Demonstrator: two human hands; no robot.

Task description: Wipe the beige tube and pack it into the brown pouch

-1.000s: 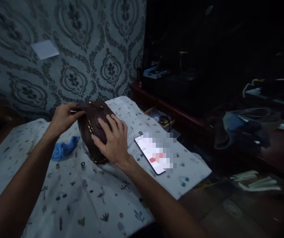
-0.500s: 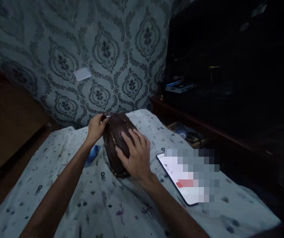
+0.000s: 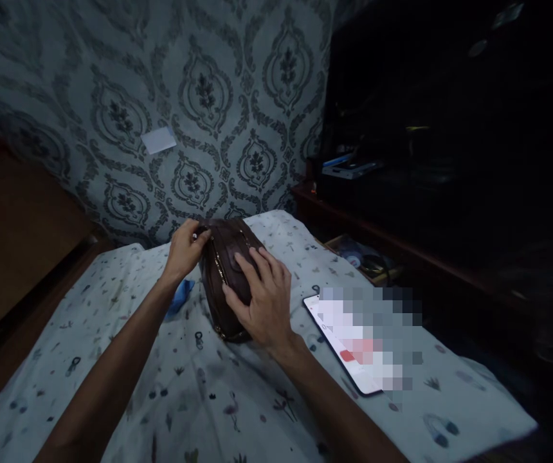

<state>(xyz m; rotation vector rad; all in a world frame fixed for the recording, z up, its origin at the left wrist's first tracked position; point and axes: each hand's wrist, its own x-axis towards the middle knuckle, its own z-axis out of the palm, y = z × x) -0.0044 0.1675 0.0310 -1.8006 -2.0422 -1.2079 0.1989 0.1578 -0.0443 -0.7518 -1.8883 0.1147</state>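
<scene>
Steadying one brown bag (image 3: 232, 276) on the bed (image 3: 199, 386)

The bag lies toward the bed's far edge, near the wall (image 3: 206, 90). The left hand (image 3: 182, 252) has its fingers curled narrow, seemingly pinching the bag's far left end; the exact contact is partly hidden. The right hand (image 3: 264, 296) lies across the upper face, fingers spread wide, thumb by the nearer of two gold-coloured lines, probably zips. Good handling here likely means light, even pressure from the right palm as a brace, with the left fingers doing the fine work, since soft leather-like sides could buckle.

Counted: two hands, one bag, one phone (image 3: 346, 357) between the bag and the bed's right edge, one blue cloth (image 3: 181, 298) left of the bag, and one white card (image 3: 159, 140) on the wall.
</scene>
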